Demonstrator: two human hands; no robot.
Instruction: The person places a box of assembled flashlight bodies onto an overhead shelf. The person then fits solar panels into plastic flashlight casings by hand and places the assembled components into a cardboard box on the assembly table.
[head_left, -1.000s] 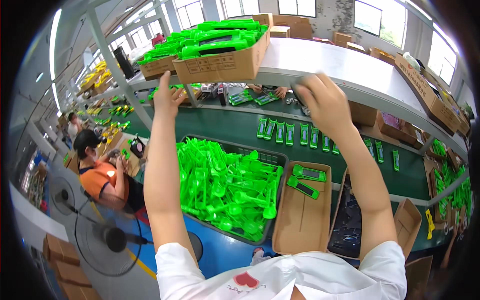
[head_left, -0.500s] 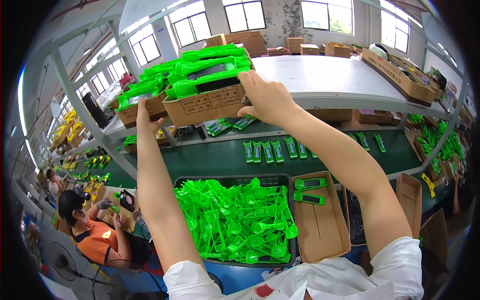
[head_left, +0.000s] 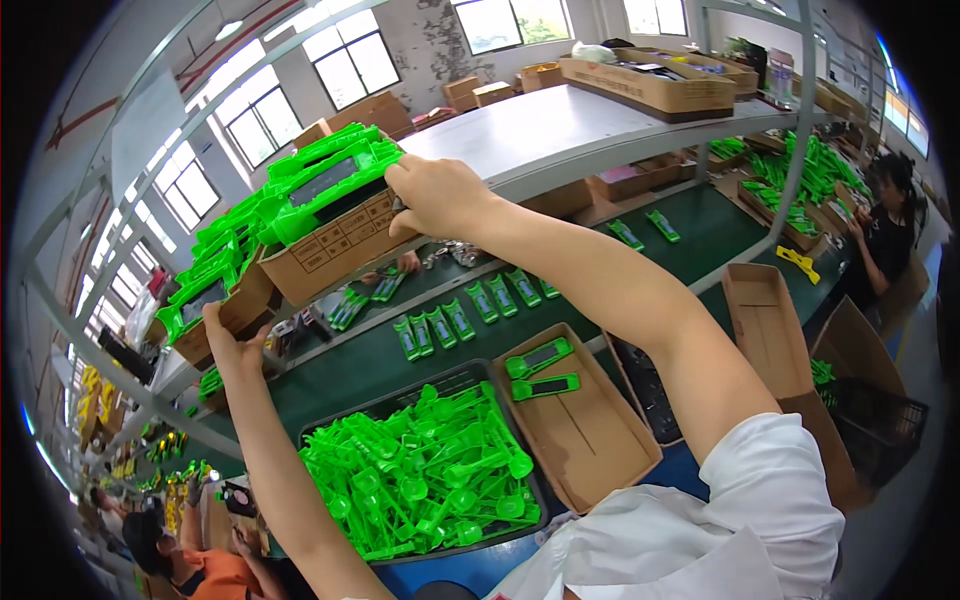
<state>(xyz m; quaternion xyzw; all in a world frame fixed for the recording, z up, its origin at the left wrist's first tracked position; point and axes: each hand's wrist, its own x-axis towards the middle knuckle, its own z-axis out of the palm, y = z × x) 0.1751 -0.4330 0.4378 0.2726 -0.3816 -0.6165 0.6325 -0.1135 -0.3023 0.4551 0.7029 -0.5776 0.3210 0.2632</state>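
Pinching printed carton (head_left: 335,248) — right grip (head_left: 442,197), closed | left grip (head_left: 237,352) — at second carton (head_left: 249,303), closure unclear

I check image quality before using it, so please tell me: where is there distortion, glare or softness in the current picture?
Head view: the white shelf looks bowed by the fisheye lens; head view: the windows look largely washed out; head view: the left hand and right hand look fairly sharp, while the orange-shirted co-worker at lower left looks softer.

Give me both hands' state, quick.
Left hand: touching the left box of green parts; grip can't be told.
Right hand: closed on the end of the right box of green parts.
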